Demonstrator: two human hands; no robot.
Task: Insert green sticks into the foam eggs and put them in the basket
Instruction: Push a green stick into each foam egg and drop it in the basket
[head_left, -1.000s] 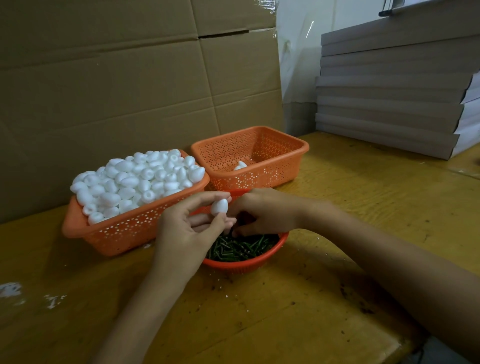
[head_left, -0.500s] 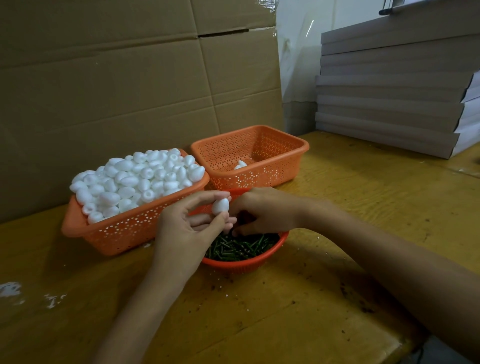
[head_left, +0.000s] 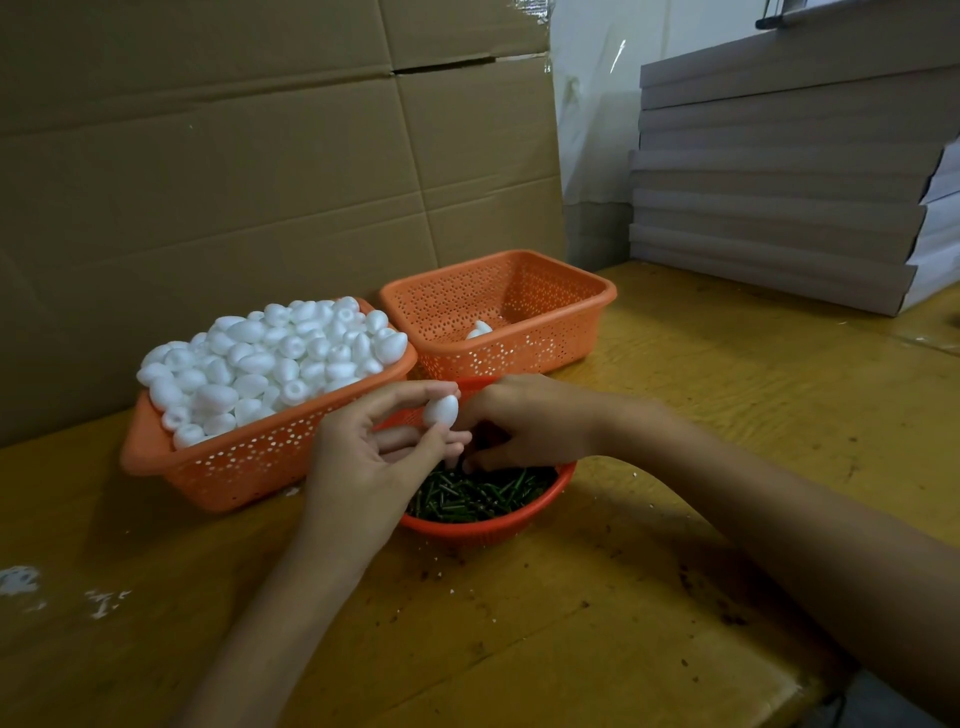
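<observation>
Head view: the right hand (head_left: 524, 421) curls down into the red bowl (head_left: 488, 530) of green sticks (head_left: 478, 493). Its fingertips are hidden behind the left hand's fingers, so I cannot tell whether it holds a stick. The left hand (head_left: 363, 457) pinches one foam egg (head_left: 441, 409) between thumb and forefinger, just above the bowl and touching the right hand. The heaped basket (head_left: 234, 462) sits left of the left hand. The other basket (head_left: 519, 348), beyond both hands, shows one egg (head_left: 479, 329), half hidden by its wall. Since half a second ago, nothing has visibly shifted.
</observation>
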